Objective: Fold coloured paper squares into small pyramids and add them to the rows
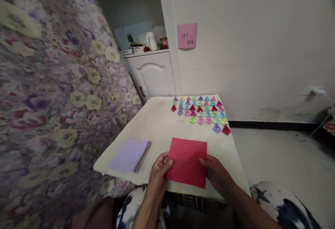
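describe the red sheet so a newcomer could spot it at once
On the cream table by the white wall, look to the near edge: the left hand and right hand hold the red sheet by its sides. Unlike the lilac-topped stack on its left, it is held; unlike the small folded pieces beyond, it is large and flat.

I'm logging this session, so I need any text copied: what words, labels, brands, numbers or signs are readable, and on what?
"243": handwritten on the pink note on the wall; the first digit is slightly unclear.
Second line on that note: too small to read surely.
White jug and small things beside it: any lettering is too small or blurred.
Red sheet: no writing on the side shown.
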`<state>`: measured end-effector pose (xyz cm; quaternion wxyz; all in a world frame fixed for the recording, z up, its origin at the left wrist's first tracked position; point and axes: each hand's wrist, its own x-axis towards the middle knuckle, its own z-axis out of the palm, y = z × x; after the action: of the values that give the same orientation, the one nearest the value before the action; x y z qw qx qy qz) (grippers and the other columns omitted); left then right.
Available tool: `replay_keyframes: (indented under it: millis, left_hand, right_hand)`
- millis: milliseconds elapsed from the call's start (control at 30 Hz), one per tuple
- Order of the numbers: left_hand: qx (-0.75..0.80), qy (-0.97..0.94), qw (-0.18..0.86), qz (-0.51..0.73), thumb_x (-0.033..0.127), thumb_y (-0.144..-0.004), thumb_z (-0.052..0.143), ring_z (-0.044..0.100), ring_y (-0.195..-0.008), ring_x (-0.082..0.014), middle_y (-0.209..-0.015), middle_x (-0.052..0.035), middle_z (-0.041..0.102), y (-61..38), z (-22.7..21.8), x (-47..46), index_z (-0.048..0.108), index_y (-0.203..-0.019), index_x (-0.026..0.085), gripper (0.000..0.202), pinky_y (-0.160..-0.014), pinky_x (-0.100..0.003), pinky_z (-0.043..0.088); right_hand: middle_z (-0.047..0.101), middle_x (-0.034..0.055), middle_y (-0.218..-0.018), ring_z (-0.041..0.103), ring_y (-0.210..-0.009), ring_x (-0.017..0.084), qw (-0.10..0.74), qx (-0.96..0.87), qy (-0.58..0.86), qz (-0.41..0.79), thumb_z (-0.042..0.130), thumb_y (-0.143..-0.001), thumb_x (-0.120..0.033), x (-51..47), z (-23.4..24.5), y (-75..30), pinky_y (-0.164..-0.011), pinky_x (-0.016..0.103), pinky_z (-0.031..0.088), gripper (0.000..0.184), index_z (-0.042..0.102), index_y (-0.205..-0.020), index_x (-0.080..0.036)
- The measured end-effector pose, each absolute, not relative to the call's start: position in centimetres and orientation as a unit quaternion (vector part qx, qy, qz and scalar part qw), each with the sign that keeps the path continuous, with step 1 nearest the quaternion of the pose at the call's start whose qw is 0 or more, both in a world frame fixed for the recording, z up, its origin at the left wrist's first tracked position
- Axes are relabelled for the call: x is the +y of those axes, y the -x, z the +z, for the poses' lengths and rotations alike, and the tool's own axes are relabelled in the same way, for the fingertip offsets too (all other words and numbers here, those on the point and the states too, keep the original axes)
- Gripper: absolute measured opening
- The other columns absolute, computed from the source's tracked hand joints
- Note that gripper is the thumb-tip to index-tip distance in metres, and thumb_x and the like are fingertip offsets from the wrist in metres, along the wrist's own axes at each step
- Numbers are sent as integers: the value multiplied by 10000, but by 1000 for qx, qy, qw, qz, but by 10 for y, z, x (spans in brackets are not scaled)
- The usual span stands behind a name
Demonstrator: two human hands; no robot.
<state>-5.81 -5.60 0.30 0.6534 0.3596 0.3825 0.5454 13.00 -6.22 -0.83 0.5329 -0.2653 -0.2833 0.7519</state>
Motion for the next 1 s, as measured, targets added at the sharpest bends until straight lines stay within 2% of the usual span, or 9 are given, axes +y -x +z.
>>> replay_keyframes:
  millis: [133, 333, 733, 1000]
  left_hand:
    - [361, -361, 676, 532, 188, -737, 642, 663, -796, -185, -907, -54, 697, 56, 11, -60, 564, -969, 178, 244, -701, -262, 496]
    - [352, -348, 697, 519, 173, -728, 652, 664, -808, -203, -928, -61, 698, 49, 7, -60, 549, -1071, 194, 359, -738, -300, 497]
    - [371, -342, 683, 529, 183, -705, 669, 658, -821, -202, -1032, -93, 672, 47, -2, -57, 562, -1044, 171, 355, -713, -282, 500]
    - [374, -351, 667, 541, 191, -702, 669, 646, -853, -207, -1039, -103, 662, 49, -4, -56, 548, -1061, 169, 380, -729, -292, 494]
  right_hand:
    - [709, 94, -899, 641, -877, 258, 534, -280, 264, 753, 711, -676, -258, -62, -6, -130, -756, 368, 486, 292, 672, -942, -142]
    - [710, 92, -898, 643, -873, 255, 532, -280, 257, 757, 700, -692, -221, -63, -10, -134, -790, 385, 473, 284, 670, -965, -151]
    - [705, 92, -907, 650, -814, 238, 538, -291, 279, 740, 698, -703, -239, -62, -12, -134, -800, 394, 465, 300, 662, -990, -157]
    - [704, 86, -891, 650, -758, 229, 530, -311, 285, 735, 679, -726, -264, -60, -15, -136, -744, 382, 481, 280, 658, -987, -165]
